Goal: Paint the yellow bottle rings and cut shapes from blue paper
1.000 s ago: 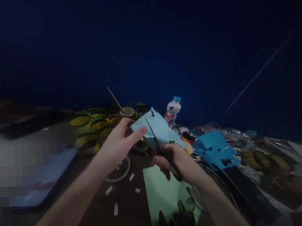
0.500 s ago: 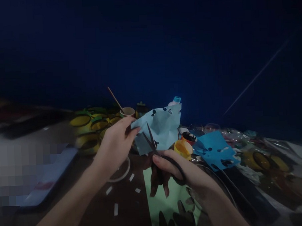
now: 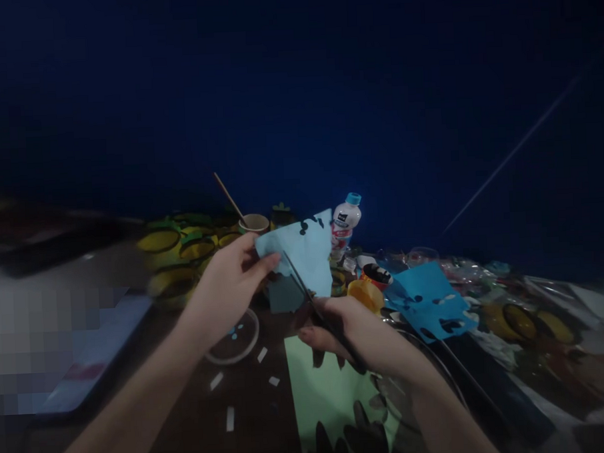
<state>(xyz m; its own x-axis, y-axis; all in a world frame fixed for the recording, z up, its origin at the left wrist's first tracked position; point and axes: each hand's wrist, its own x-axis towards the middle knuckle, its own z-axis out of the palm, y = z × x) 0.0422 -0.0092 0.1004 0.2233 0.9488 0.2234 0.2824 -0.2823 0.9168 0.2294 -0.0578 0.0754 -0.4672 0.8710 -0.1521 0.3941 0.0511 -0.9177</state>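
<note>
Between the thumb and fingers of my left hand (image 3: 227, 280) is a light blue sheet of paper (image 3: 303, 253) with small holes cut in it. My right hand (image 3: 354, 328) grips a pair of dark scissors (image 3: 298, 277). Their blades lie against the paper near my left thumb, and they look nearly closed. Below my hands a pale green sheet (image 3: 324, 392) with dark cut-out shapes lies on the dark table. Small white paper bits (image 3: 230, 418) are scattered to its left, near a round clear lid (image 3: 245, 356) holding tiny blue pieces.
A white bottle with a blue cap (image 3: 346, 218) stands behind the paper. To the right are a yellow ring (image 3: 366, 294) and a darker blue cut sheet (image 3: 430, 298). Several yellow rings (image 3: 160, 241) and a paper cup (image 3: 255, 223) holding a stick stand left.
The light blue paper has turned and shifted left, uncovering the bottle. The scissor blades have come together, and my right hand has turned with them.
</note>
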